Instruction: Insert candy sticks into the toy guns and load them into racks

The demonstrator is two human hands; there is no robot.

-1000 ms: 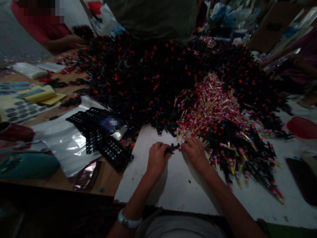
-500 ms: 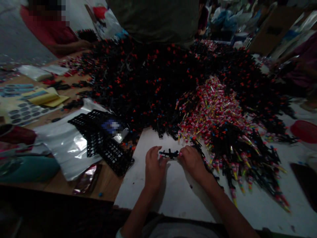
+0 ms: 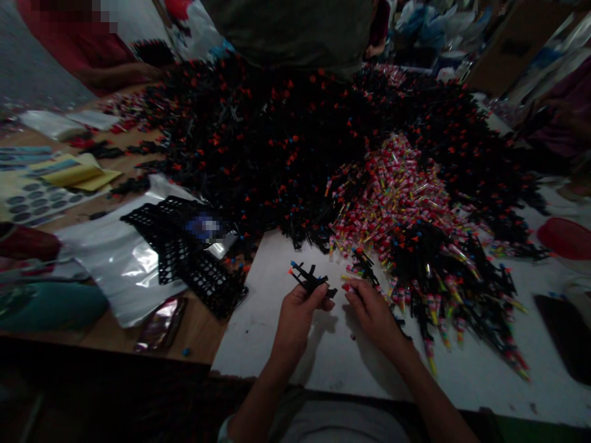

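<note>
Over the white board [image 3: 332, 369], my left hand [image 3: 295, 320] pinches black toy guns [image 3: 305, 275], probably two, one with a blue tip and one with an orange tip. Their muzzles point up and to the left. A short gap away, my right hand [image 3: 373, 311] has its fingers closed on a small pink-and-yellow tube [image 3: 347, 284], mostly covered by the fingertips. Just beyond that hand lies a heap of similar pink tubes [image 3: 392, 191]. More toy guns with tubes attached [image 3: 438, 289] spread to its right.
A big pile of black toy guns [image 3: 268, 147] fills the far side. On the left are black mesh trays [image 3: 184, 258], a clear plastic bag [image 3: 111, 264] and a teal bottle [image 3: 50, 307]. A red bowl [image 3: 566, 237] and a phone-like dark slab [image 3: 563, 335] lie right. Co-workers sit around.
My hands have moved apart. The left hand now holds the toy guns alone, turned with tips up-left, while the right has drawn slightly right with a tube showing in its fingers.
</note>
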